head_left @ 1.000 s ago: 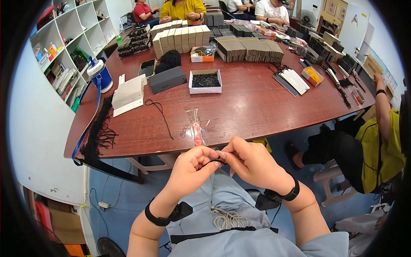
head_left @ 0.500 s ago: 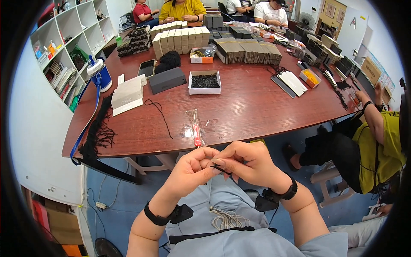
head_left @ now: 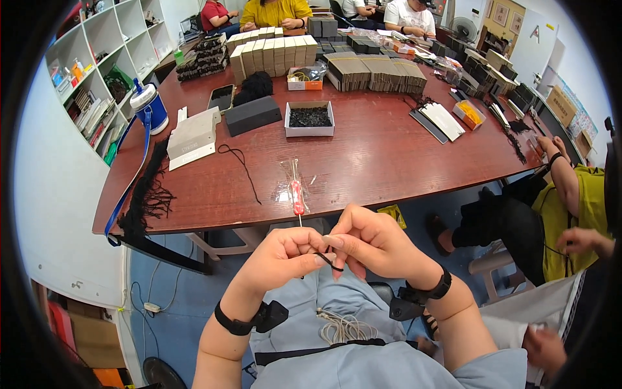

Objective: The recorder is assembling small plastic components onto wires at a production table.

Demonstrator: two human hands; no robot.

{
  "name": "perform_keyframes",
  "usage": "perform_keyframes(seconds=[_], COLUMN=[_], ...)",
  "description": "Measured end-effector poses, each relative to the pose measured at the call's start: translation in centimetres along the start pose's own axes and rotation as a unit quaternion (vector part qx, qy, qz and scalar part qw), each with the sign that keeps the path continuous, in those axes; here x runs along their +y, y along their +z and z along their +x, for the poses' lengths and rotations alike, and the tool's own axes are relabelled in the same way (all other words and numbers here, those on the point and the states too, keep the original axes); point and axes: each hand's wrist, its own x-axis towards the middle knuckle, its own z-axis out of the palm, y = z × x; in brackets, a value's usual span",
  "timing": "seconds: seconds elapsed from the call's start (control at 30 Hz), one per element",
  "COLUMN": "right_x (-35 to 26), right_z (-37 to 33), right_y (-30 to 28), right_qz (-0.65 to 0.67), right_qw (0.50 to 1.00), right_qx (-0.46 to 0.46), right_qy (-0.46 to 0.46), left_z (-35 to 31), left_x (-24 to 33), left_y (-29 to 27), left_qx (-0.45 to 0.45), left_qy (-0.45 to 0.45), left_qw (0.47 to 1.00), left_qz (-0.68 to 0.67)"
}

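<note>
Both hands meet above my lap, just off the table's front edge. My left hand [head_left: 284,258] pinches a short black cord [head_left: 332,262] between thumb and index finger. My right hand [head_left: 368,245] pinches the same cord, its fingertips nearly touching the left ones. Part of the cord forms a small loop below the fingers; the rest is hidden. Past the left hand, a red-handled tool with a thin metal shaft [head_left: 297,198] lies on a clear plastic wrapper, its shaft jutting over the table edge.
On the table [head_left: 363,155] stand a white box of black bits [head_left: 310,127], a dark grey box [head_left: 253,117], pale folded card [head_left: 194,139] and a blue jug [head_left: 149,110]. Black fringe [head_left: 146,194] hangs at the left edge. A co-worker in yellow-green [head_left: 570,214] sits at right.
My hands have shifted slightly, and the cord's loop now hangs lower between them. At the lower right, other people's blurred hands and a pale container's edge have come into view.
</note>
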Motion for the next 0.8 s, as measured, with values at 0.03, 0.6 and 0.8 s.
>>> perform_keyframes(seconds=[0.03, 0.6, 0.8], right_x=[0.1, 3.0, 1.4], right_z=[0.0, 0.2, -0.2], right_y=[0.0, -0.1, -0.2], right_qz=[0.007, -0.145, -0.027], right_qw=[1.000, 0.940, 0.986], right_qx=[-0.011, 0.004, -0.033], right_qy=[0.001, -0.310, -0.162], left_z=[0.0, 0.0, -0.9], left_x=[-0.1, -2.4, -1.0], left_y=[-0.2, -0.9, 0.0], left_qx=[0.000, -0.096, 0.009], left_qy=[0.000, -0.081, -0.027], left_qw=[1.000, 0.944, 0.991], left_qz=[0.000, -0.305, -0.129])
